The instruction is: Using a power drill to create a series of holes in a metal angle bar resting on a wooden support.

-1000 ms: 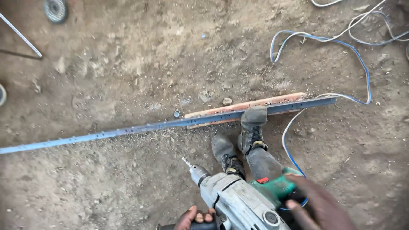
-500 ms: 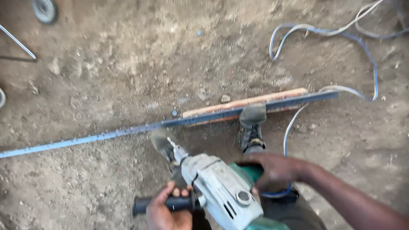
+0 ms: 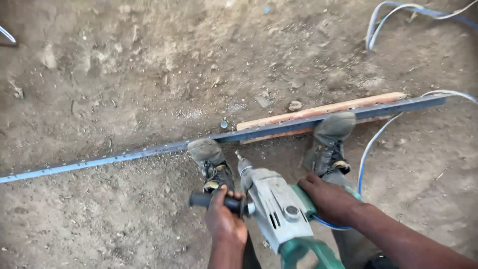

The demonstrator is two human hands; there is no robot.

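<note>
So the long blue-grey steel bar (image 3: 149, 151) lies flat on the dirt ground (image 3: 124, 74), running from the left edge up toward the right, and everything else sits around it. Just on the near side of the bar is the big grey-and-green electric hammer drill (image 3: 279, 214), bit end aimed at the bar and close to it, though I can't tell if the tip actually touches the metal. The left hand (image 3: 224, 221) is wrapped tight around the drill's black side handle (image 3: 211, 200), fingers curled all the way over it. The right hand (image 3: 331, 199) is clamped on the green rear grip of the drill, on the side nearer the bar's right end. Both dusty grey work boots are planted on the bar: the left boot (image 3: 211, 159) with its toe on the steel about midway along, the right boot (image 3: 331, 139) further toward the right end. Tucked right against the bar there, partly under it, is a reddish wooden plank (image 3: 323, 108). A thin blue-and-white cable (image 3: 371, 144) loops from the drill past the bar's right end. Small stones are scattered on the far side of the bar.
</note>
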